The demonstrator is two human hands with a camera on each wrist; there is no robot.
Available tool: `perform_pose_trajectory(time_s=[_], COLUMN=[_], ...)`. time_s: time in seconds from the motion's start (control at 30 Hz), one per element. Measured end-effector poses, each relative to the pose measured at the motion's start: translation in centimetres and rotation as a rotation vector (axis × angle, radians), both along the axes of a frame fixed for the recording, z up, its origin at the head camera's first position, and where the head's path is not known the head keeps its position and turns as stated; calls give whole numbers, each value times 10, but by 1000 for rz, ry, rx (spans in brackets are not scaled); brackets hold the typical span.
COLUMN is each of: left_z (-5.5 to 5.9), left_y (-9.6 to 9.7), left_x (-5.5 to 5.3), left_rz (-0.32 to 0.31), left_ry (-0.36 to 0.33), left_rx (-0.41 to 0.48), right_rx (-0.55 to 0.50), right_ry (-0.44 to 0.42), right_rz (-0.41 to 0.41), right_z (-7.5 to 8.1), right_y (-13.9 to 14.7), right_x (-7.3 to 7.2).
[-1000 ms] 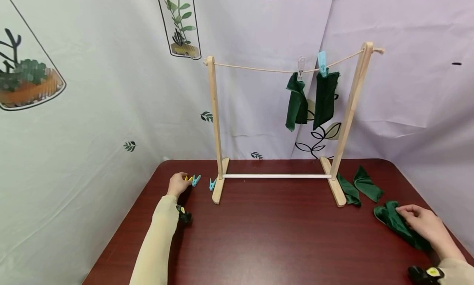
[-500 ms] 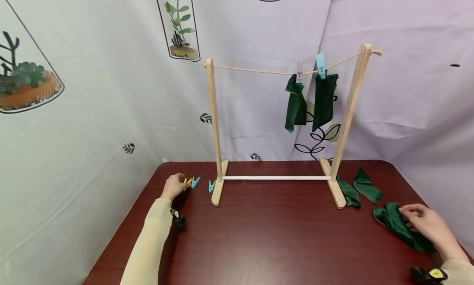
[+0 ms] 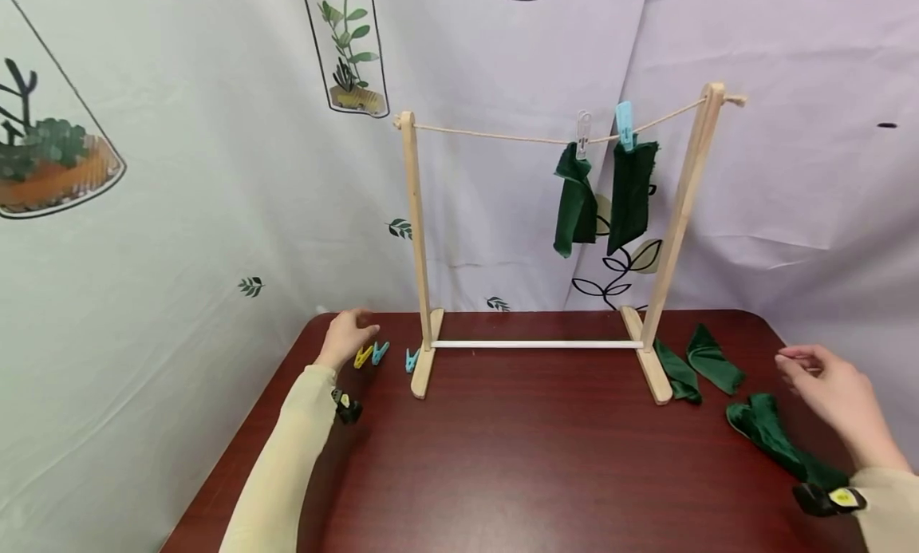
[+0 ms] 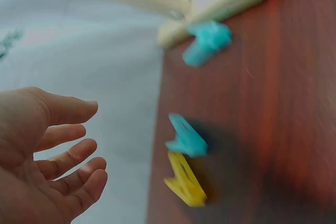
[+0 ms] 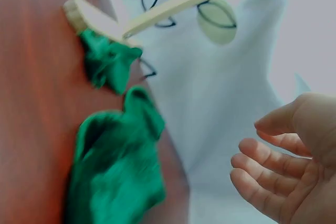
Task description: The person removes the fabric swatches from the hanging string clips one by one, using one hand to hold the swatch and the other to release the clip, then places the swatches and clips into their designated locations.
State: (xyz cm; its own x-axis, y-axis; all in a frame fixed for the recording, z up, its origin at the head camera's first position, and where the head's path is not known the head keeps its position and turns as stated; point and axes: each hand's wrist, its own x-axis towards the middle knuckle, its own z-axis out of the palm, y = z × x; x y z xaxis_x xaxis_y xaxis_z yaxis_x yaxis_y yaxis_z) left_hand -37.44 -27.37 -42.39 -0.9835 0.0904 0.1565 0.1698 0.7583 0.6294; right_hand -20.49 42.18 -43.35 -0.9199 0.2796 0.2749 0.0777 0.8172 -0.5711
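My left hand (image 3: 346, 339) is raised a little over the table's back left, fingers loosely bent with nothing in them. Below it lie a yellow clothespin (image 4: 187, 181) and a blue clothespin (image 4: 187, 138) side by side. Another blue clothespin (image 3: 412, 360) lies by the rack's left foot. On the right, my right hand (image 3: 836, 389) hovers above a crumpled green cloth (image 3: 771, 433), its relaxed fingers holding nothing. Two more green cloths, one by the rack's foot (image 3: 676, 371) and one beside it (image 3: 712, 360), lie farther back.
A wooden drying rack (image 3: 419, 234) with a rope line (image 3: 495, 136) stands at the table's back. Two green cloths hang near its right end, one from a clear clothespin (image 3: 583, 134), one from a blue clothespin (image 3: 625, 124). Patterned fabric (image 3: 215, 98) hangs behind the table (image 3: 531, 441).
My left hand has let go of the yellow clothespin and lifted off it. My right hand has released the nearest green cloth and risen above it.
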Motion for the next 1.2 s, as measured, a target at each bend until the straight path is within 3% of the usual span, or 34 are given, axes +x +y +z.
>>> perform_pose_trajectory(time_s=[0.17,0.33,0.63,0.97,1.2], left_z=[20,49,102,159,193], left_y=[22,42,54,83,110], left_x=[-4,-5,-6,1,4], left_rz=[-31,-38,-18,-67,-97], left_ry=[87,172,338,474,560], left_rx=[6,11,111,180,209], right_rx=[17,25,36,44,35], right_ry=[58,116,127,186,278], right_rz=[53,77,74,168,201], right_z=[23,42,73,96,120], right_y=[-13,-20,-37,-64,-88], right_x=[-8,-19,-29,-41,-53])
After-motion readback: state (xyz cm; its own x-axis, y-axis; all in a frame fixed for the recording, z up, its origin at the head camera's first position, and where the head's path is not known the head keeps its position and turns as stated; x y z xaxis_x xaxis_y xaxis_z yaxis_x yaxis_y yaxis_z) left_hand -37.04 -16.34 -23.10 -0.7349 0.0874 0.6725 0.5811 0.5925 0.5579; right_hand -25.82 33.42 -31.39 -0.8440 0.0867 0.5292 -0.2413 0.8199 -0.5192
